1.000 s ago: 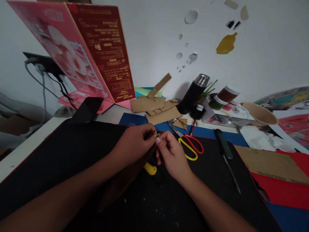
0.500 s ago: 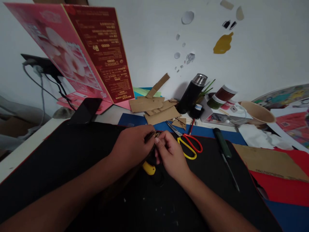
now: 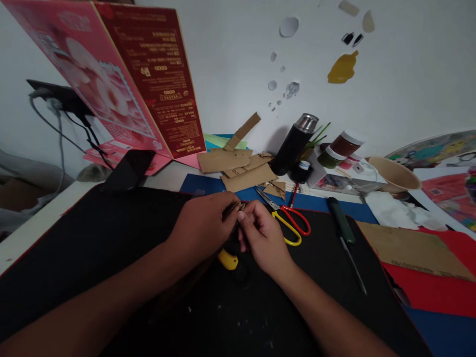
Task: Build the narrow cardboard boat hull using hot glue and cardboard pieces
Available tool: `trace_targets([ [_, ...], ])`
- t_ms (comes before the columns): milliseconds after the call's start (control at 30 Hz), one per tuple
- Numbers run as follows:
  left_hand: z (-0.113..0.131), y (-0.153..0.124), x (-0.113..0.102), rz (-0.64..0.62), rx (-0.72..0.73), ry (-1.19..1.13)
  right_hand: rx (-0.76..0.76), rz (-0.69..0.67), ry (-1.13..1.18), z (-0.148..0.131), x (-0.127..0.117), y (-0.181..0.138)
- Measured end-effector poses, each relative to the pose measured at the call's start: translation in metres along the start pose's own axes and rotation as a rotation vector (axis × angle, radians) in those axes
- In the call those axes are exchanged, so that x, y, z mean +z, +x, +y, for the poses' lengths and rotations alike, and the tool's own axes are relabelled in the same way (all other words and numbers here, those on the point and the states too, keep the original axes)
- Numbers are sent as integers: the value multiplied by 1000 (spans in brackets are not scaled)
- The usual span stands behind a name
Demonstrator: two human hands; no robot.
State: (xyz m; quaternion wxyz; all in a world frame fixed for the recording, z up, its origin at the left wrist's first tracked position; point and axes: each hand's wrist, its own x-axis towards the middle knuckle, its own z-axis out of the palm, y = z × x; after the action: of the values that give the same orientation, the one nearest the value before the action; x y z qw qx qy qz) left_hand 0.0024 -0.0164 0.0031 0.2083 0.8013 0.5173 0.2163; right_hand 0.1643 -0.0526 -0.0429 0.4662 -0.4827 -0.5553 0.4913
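Note:
My left hand [image 3: 203, 227] and my right hand [image 3: 263, 238] meet over the black mat [image 3: 92, 238], both with fingers closed on the top edge of a brown cardboard piece [image 3: 233, 207]. Most of that piece is hidden under my left hand and forearm. Under my hands lies a yellow and black tool [image 3: 228, 259], partly hidden. Just right of my right hand rest scissors with one red and one yellow handle [image 3: 290, 223].
A green-handled screwdriver [image 3: 344, 235] lies on the mat to the right. Behind are cardboard scraps [image 3: 238, 166], a black flask [image 3: 293, 144], paint jars [image 3: 342, 146], a paper cup [image 3: 394, 173], a pink and red box [image 3: 122, 79] and a phone [image 3: 128, 168].
Both hands have edged slightly closer together on the cardboard edge; the view has shifted a little. Nothing else has moved.

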Motion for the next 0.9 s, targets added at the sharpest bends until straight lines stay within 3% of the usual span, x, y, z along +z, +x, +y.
trace_targets([
  [900, -3, 3, 2, -7, -6, -78, 9, -18, -6, 0, -3, 1],
])
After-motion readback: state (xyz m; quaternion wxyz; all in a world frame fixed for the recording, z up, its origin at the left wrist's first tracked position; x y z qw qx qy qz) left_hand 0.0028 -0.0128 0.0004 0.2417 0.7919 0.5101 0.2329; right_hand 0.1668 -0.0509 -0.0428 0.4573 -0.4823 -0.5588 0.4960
